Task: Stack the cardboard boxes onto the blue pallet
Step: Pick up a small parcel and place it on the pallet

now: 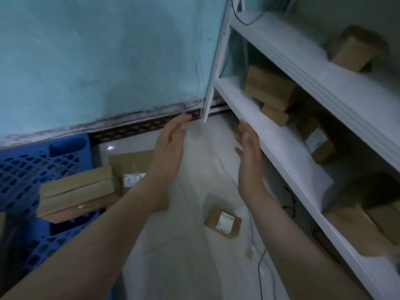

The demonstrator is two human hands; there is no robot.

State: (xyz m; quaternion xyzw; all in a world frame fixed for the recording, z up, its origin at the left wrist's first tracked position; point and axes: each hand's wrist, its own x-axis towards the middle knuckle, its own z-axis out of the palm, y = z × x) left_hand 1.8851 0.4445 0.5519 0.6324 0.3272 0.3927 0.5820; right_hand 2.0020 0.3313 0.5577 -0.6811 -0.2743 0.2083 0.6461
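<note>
Pale floor (194, 256) lies between blue pallet (19, 169) and shelf edge (270, 148); both hands (171, 144) (249, 148) spread, empty.

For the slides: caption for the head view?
Left hand and right hand, open and empty, raised beside a white shelf holding cardboard boxes; stacked boxes sit on the blue pallet.

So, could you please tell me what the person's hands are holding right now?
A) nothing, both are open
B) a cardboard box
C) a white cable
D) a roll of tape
A: the left hand and the right hand reach forward with straight fingers and nothing between them, while the small labelled box lies on the floor below.
</note>
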